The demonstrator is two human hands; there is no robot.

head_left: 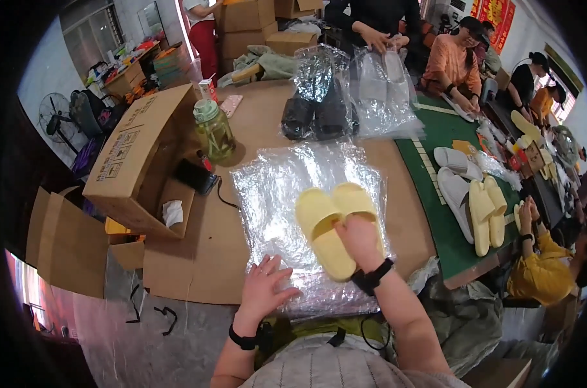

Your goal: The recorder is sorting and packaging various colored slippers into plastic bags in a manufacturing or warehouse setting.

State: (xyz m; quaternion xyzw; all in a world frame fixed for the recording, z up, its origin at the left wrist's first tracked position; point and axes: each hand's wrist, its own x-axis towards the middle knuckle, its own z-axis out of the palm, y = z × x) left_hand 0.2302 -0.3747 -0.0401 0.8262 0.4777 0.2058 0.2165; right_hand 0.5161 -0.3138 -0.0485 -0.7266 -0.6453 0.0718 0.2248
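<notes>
A pair of pale yellow slippers [331, 254] is held by my right hand [361, 242], whose fingers are closed round them at the straps. The toes point away from me. Beneath them lies a stack of clear, shiny plastic bags [267, 207] on the cardboard-covered table [196, 271]. My left hand [266, 284] rests on the near left edge of the bags, its fingers spread and holding nothing. Parts of the slippers are hidden behind my right hand.
An open cardboard box [141, 149], a green-lidded bottle [214, 132] and a black device [196, 176] stand left. Bagged black slippers [316, 113] and bagged pale slippers [381, 84] lie at the far edge. A green mat [413, 158] holds loose yellow slippers [481, 216]. Several people work beyond.
</notes>
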